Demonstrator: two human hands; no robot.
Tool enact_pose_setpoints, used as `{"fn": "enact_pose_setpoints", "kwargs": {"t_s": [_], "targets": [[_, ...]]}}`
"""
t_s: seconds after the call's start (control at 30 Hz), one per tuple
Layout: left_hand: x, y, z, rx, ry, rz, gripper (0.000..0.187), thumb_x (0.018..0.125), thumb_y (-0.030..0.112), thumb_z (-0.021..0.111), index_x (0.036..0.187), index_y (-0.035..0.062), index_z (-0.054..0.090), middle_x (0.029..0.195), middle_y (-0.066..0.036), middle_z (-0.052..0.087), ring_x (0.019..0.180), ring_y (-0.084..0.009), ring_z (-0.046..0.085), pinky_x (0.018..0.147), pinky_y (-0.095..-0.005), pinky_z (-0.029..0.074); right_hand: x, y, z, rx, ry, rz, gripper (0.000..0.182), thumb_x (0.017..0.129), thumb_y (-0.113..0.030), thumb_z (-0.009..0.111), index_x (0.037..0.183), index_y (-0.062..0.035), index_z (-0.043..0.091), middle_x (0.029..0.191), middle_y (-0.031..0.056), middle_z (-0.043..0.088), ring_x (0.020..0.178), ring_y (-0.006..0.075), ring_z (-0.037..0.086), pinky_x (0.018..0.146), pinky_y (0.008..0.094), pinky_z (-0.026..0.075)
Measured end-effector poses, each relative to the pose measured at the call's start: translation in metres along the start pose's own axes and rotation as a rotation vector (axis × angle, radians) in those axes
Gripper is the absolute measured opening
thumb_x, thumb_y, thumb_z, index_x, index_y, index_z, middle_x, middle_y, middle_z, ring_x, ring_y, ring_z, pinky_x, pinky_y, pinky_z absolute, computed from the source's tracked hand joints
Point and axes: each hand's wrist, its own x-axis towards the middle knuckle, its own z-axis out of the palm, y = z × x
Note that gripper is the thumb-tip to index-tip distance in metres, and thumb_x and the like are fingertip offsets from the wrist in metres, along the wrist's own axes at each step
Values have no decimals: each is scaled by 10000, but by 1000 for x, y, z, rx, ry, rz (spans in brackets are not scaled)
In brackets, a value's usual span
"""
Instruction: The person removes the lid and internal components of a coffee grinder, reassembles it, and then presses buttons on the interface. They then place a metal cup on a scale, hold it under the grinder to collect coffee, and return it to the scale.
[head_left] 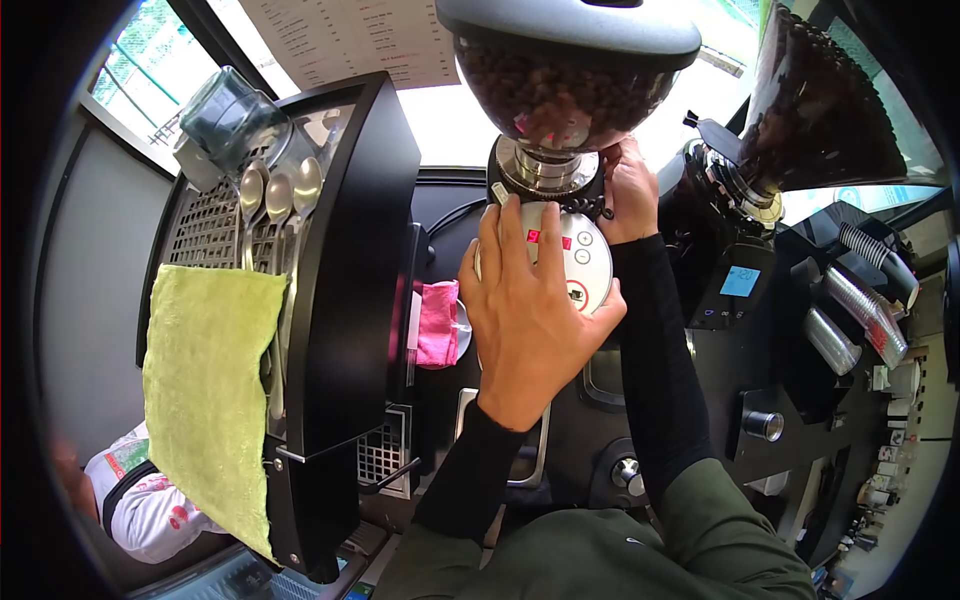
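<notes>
Coffee grinder (550, 172), upright at centre, between a black machine (350, 250) and a second grinder (730, 285); bean-filled hopper (565, 95) on top. Left hand (530, 320): fingers spread wide and slightly bent across the round white panel (598, 262), thumb at its edge, nothing gripped. Right hand (630, 190): against the grinder's right side, just below the hopper, fingertips partly hidden; opening and hold impossible to tell. Pink cloth (438, 325), just beside the black machine. Atop that machine: metal spoons (279, 197), clear glass (225, 115), green cloth (208, 390) draped over the near end.
</notes>
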Motion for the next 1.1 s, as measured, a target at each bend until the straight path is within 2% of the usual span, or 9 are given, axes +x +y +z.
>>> {"fn": "enact_pose_setpoints", "kwargs": {"t_s": [0.13, 0.23, 0.4, 0.53, 0.67, 0.77, 0.93, 1.07, 1.1], "targets": [[1, 1, -1, 5, -12, -4, 850, 721, 426, 854, 1416, 12, 593, 1475, -281, 533, 1393, -474, 487, 1124, -557, 397, -8, 1, 3, 26, -22, -34, 344, 1149, -359, 516, 1035, -61, 644, 871, 39, 665, 710, 136, 648, 658, 288, 568], [-1, 1, -3, 3, -43, -15, 851, 732, 425, 852, 1425, 10, 584, 1486, -283, 521, 1402, -476, 475, 1130, -564, 396, -18, -1, 0, 37, -49, -24, 355, 1143, -367, 530, 1169, -33, 649, 1012, 71, 710, 922, 143, 698, 833, 300, 574], [-7, -7, -23, -121, -90, -76, 1068, 702, 366, 943, 1550, -6, 411, 1522, -285, 465, 1421, -487, 431, 1147, -552, 399, -92, -25, 12, -300, 97, -52, 555, 1124, -383, 572, 1532, -17, 476, 1492, 87, 576, 1393, 174, 535, 1167, 346, 369], [-6, -17, -19, -300, -106, -55, 1154, 651, 335, 978, 1550, -36, 358, 1472, -293, 442, 1357, -486, 444, 1118, -581, 405, -146, -34, 12, -408, -55, 23, 572, 1147, -357, 528, 1577, 0, 405, 1535, 130, 503, 1352, 151, 527, 1115, 273, 431], [0, -6, -24, -267, 12, -6, 1128, 606, 283, 997, 1519, -23, 409, 1438, -250, 513, 1316, -434, 517, 1092, -525, 445, -166, -44, 15, -557, -128, -23, 599, 1160, -328, 493, 1616, 29, 340, 1606, 166, 437, 1454, 199, 447, 1211, 330, 351], [3, 17, -44, -292, -22, 41, 1080, 601, 291, 993, 1484, -24, 457, 1430, -247, 532, 1302, -433, 538, 1087, -520, 458, -173, -57, 19, -413, -123, -89, 687, 1169, -485, 334, 1618, 35, 325, 1644, 213, 405, 1479, 244, 458, 1233, 382, 364], [-17, 47, -57, -486, -177, 3, 1060, 615, 361, 993, 1470, -24, 499, 1417, -256, 561, 1286, -438, 584, 1087, -497, 486, -209, -104, 10, -128, -184, 119, 894, 1090, -674, 374, 1673, -20, 194, 1706, 210, 305, 1502, 303, 448, 1232, 456, 393], [-42, 60, -53, -720, -200, -113, 1019, 688, 444, 967, 1461, -30, 503, 1439, -270, 557, 1331, -427, 577, 1085, -477, 495, -246, -113, -36, -75, -296, 333, 993, 1037, -721, 469, 1702, -64, 136, 1710, 190, 299, 1537, 312, 403, 1264, 478, 342], [-48, 63, -50, -840, -247, -175, 959, 833, 544, 858, 1482, -55, 484, 1431, -287, 561, 1341, -432, 566, 1075, -469, 497, -250, -114, -39, -214, -294, 373, 1030, 1015, -727, 511, 1702, -62, 128, 1708, 189, 297, 1538, 313, 400, 1255, 473, 352]]}}
